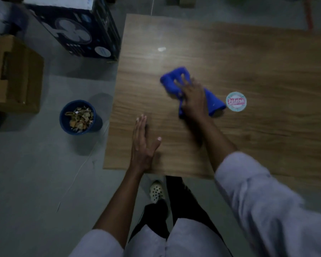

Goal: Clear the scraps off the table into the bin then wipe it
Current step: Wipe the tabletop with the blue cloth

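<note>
A blue cloth (174,78) lies bunched on the wooden table (248,67), and my right hand (193,97) presses down on its middle, fingers spread over it. My left hand (143,141) rests flat on the table near the front left corner, fingers together, holding nothing. A dark blue bin (78,117) stands on the floor left of the table, filled with brown and yellow scraps (80,118). A small white spot (161,49) shows on the tabletop beyond the cloth; I cannot tell whether it is a scrap or a glare.
A round pale sticker or lid with pink lettering (236,101) sits on the table right of the cloth. A dark fan carton (76,26) and a brown cardboard box (13,73) stand on the floor to the left. A thin cord (76,175) runs across the floor.
</note>
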Action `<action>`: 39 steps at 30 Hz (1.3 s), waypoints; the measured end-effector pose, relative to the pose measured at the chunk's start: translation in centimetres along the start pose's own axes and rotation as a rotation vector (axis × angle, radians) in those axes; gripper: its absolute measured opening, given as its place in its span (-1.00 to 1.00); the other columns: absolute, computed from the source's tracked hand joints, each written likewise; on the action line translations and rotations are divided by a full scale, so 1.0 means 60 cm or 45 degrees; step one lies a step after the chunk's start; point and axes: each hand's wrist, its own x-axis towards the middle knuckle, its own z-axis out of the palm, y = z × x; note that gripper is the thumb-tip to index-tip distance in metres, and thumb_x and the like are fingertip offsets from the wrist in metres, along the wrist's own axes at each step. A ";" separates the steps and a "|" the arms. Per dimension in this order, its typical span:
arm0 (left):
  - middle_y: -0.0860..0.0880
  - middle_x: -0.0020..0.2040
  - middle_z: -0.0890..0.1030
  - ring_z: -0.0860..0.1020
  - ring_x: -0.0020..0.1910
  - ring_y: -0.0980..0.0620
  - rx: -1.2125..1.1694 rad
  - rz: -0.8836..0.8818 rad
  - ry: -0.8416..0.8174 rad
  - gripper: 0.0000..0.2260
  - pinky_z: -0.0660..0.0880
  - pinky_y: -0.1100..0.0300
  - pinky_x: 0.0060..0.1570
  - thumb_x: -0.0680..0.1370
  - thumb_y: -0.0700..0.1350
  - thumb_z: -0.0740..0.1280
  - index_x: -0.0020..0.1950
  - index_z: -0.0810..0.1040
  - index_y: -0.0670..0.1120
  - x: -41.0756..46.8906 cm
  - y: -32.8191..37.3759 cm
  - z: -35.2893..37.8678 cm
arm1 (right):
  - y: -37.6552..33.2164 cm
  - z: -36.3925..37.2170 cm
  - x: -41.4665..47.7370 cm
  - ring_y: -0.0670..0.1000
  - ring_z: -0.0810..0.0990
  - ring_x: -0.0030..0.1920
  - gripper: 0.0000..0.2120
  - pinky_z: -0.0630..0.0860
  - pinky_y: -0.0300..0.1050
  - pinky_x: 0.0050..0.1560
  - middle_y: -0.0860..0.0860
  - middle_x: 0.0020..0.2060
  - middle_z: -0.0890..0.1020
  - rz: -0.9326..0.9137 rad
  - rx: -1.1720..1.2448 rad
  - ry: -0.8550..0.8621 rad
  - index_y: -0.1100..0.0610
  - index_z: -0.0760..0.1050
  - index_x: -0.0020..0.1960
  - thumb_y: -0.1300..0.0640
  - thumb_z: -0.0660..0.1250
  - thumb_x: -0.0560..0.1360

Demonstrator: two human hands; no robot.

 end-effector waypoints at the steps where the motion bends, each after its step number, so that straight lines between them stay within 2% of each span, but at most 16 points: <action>1: -0.07 0.66 0.17 0.01 0.66 0.07 -0.002 -0.007 0.000 -0.25 0.02 0.14 0.60 0.55 0.11 0.32 0.64 0.17 -0.19 -0.012 -0.002 -0.003 | 0.003 -0.003 0.021 0.29 0.30 0.54 -0.48 0.32 0.26 0.44 0.09 0.54 0.38 0.052 -0.033 0.022 0.01 0.43 0.51 0.15 0.14 0.56; 4: -0.04 0.66 0.15 0.00 0.66 0.09 -0.038 -0.056 0.037 -0.23 0.01 0.14 0.60 0.54 0.13 0.32 0.65 0.14 -0.15 -0.039 -0.002 -0.008 | -0.026 0.013 0.005 0.27 0.28 0.56 -0.49 0.26 0.24 0.49 0.08 0.56 0.36 0.109 -0.052 0.107 0.01 0.42 0.52 0.14 0.19 0.58; 6: -0.04 0.66 0.15 0.00 0.66 0.09 -0.074 -0.085 0.060 -0.23 0.02 0.11 0.61 0.54 0.13 0.32 0.65 0.14 -0.14 -0.056 0.002 -0.009 | -0.071 0.039 -0.075 0.30 0.33 0.53 -0.48 0.30 0.23 0.46 0.11 0.53 0.40 0.009 0.007 0.164 0.05 0.45 0.50 0.16 0.19 0.54; 9: -0.08 0.66 0.16 0.03 0.66 0.03 -0.092 -0.100 0.063 -0.23 0.04 0.03 0.62 0.54 0.15 0.30 0.64 0.17 -0.19 -0.083 0.002 -0.013 | -0.138 0.066 -0.250 0.20 0.19 0.61 -0.34 0.16 0.17 0.55 0.03 0.58 0.33 -0.180 0.088 -0.001 0.00 0.39 0.55 0.22 0.27 0.44; 11: -0.10 0.65 0.17 0.04 0.65 -0.01 -0.051 -0.086 0.032 -0.23 0.06 -0.01 0.61 0.55 0.18 0.28 0.63 0.18 -0.21 -0.096 -0.001 -0.015 | -0.142 0.063 -0.325 0.11 0.14 0.63 -0.25 0.18 0.14 0.55 -0.03 0.60 0.29 -0.281 0.082 -0.100 -0.05 0.36 0.56 0.24 0.33 0.38; 13: -0.10 0.64 0.17 0.05 0.65 -0.01 -0.017 -0.065 -0.010 -0.23 0.07 -0.04 0.61 0.54 0.19 0.29 0.63 0.19 -0.20 -0.107 -0.008 -0.018 | -0.116 0.058 -0.330 0.09 0.16 0.62 -0.18 0.22 0.14 0.52 -0.04 0.59 0.29 -0.356 0.057 -0.157 -0.07 0.37 0.55 0.26 0.35 0.30; 15: -0.09 0.64 0.18 0.06 0.65 -0.03 0.012 -0.029 -0.044 -0.23 0.09 -0.07 0.60 0.53 0.18 0.30 0.63 0.20 -0.19 -0.110 -0.019 -0.023 | -0.096 0.044 -0.292 0.11 0.17 0.62 -0.16 0.18 0.13 0.52 -0.04 0.59 0.29 -0.283 0.040 -0.163 -0.08 0.37 0.55 0.28 0.29 0.27; 17: -0.08 0.65 0.17 0.06 0.65 -0.04 0.018 -0.002 -0.064 -0.23 0.10 -0.07 0.60 0.53 0.17 0.31 0.64 0.20 -0.17 -0.110 -0.027 -0.028 | -0.087 0.032 -0.239 0.11 0.13 0.63 -0.23 0.11 0.12 0.53 -0.05 0.60 0.27 -0.143 0.036 -0.130 -0.09 0.34 0.57 0.28 0.26 0.38; 20: -0.07 0.66 0.16 0.06 0.65 -0.02 -0.010 0.013 -0.061 -0.24 0.09 -0.04 0.60 0.54 0.17 0.30 0.64 0.18 -0.14 -0.117 -0.029 -0.029 | -0.078 0.026 -0.167 0.11 0.14 0.62 -0.49 0.09 0.08 0.52 -0.05 0.59 0.29 -0.002 0.008 -0.011 -0.10 0.36 0.55 0.15 0.22 0.61; 23: -0.08 0.65 0.17 0.06 0.65 -0.01 -0.031 0.024 -0.031 -0.25 0.07 0.02 0.60 0.55 0.16 0.29 0.64 0.17 -0.15 -0.117 -0.028 -0.026 | -0.104 0.043 -0.164 0.17 0.16 0.62 -0.50 0.09 0.14 0.55 -0.02 0.59 0.29 0.148 0.009 0.071 -0.07 0.38 0.54 0.12 0.20 0.61; 25: -0.09 0.66 0.16 0.06 0.65 -0.01 -0.056 0.026 -0.033 -0.25 0.06 0.01 0.61 0.56 0.17 0.27 0.64 0.17 -0.16 -0.118 -0.026 -0.027 | -0.145 0.067 -0.223 0.22 0.19 0.60 -0.45 0.11 0.20 0.55 0.03 0.58 0.32 0.095 0.035 0.089 -0.02 0.39 0.54 0.15 0.22 0.56; 28: -0.08 0.65 0.15 0.05 0.64 0.02 -0.087 -0.013 -0.070 -0.25 0.03 0.07 0.60 0.56 0.21 0.22 0.64 0.18 -0.17 -0.119 -0.024 -0.038 | -0.195 0.093 -0.352 0.17 0.19 0.61 -0.43 0.12 0.15 0.53 0.00 0.57 0.33 -0.104 0.068 0.000 -0.02 0.41 0.53 0.14 0.18 0.52; 31: -0.10 0.65 0.17 0.07 0.64 -0.02 -0.059 -0.016 -0.123 -0.24 0.03 0.13 0.59 0.55 0.23 0.23 0.63 0.21 -0.17 -0.124 -0.020 -0.045 | -0.175 0.081 -0.423 0.12 0.20 0.61 -0.43 0.17 0.13 0.52 -0.06 0.58 0.32 -0.126 -0.006 -0.049 -0.07 0.42 0.52 0.09 0.12 0.51; 33: -0.12 0.64 0.18 0.08 0.64 -0.04 -0.034 0.006 -0.138 -0.25 0.04 0.10 0.59 0.54 0.20 0.25 0.62 0.23 -0.17 -0.131 -0.023 -0.048 | -0.138 0.063 -0.438 0.10 0.19 0.61 -0.44 0.20 0.15 0.51 -0.08 0.58 0.30 0.012 -0.089 -0.004 -0.11 0.38 0.54 0.03 0.09 0.55; 36: -0.09 0.66 0.16 0.04 0.64 0.03 0.012 0.012 -0.160 -0.28 0.04 0.09 0.58 0.55 0.17 0.26 0.64 0.21 -0.12 -0.157 -0.037 -0.058 | -0.087 0.045 -0.448 0.13 0.15 0.62 -0.48 0.21 0.21 0.52 -0.04 0.61 0.25 0.333 -0.132 0.118 -0.12 0.31 0.58 -0.05 0.10 0.63; 39: -0.08 0.65 0.17 0.03 0.65 0.02 0.109 0.010 -0.084 -0.30 0.04 0.06 0.58 0.58 0.19 0.22 0.64 0.20 -0.12 -0.192 -0.058 -0.069 | -0.114 0.065 -0.424 0.21 0.20 0.60 -0.49 0.20 0.26 0.52 0.01 0.60 0.27 0.697 -0.136 0.293 -0.07 0.32 0.58 -0.07 0.16 0.64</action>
